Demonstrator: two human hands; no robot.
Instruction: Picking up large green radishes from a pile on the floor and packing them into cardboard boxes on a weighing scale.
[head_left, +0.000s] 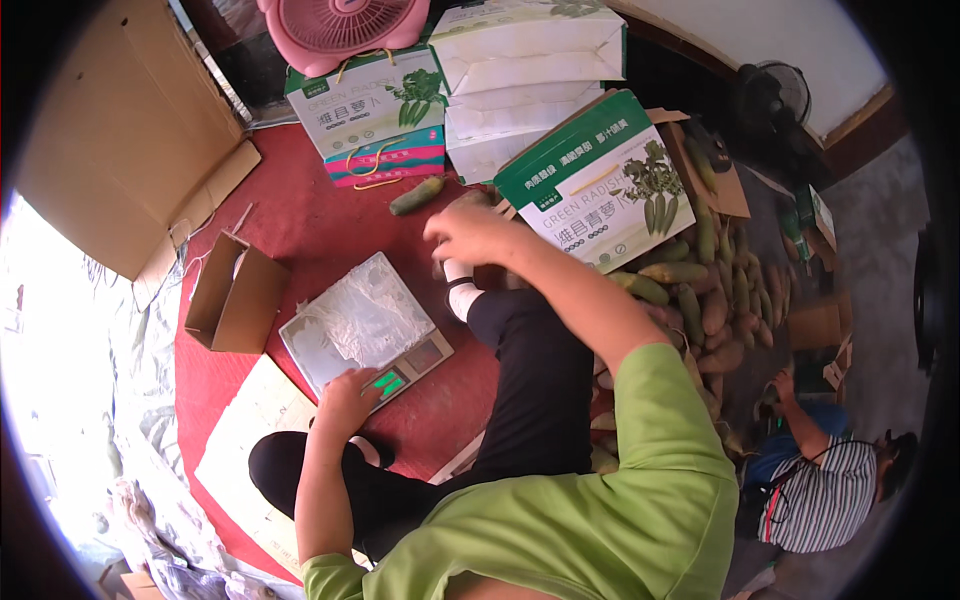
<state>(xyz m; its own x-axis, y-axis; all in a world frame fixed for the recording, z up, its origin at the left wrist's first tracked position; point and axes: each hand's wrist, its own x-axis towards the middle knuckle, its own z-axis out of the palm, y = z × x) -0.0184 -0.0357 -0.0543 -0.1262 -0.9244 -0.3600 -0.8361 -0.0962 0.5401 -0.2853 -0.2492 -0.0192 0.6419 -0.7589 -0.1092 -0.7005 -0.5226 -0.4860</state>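
My left hand [347, 402] rests at the near edge of a flat digital scale [418, 358], beside its lit green display. Its fingers are loosely stretched out and hold nothing that I can see. Crumpled clear plastic [372, 315] covers the scale's grey plate. My right hand [474, 234] is above my right foot, left of a green and white radish carton [600, 190]. Its fingers look apart, slightly blurred, with nothing visible in them. A single green radish [417, 195] lies on the red mat [335, 222] just beyond that hand.
To the right lies a big heap of green radishes [690, 310]. A small open cardboard box [240, 295] stands left of the scale. Cartons [365, 105] and a pink fan [345, 25] are at the back. A person in a striped shirt [820, 495] sits at the far right.
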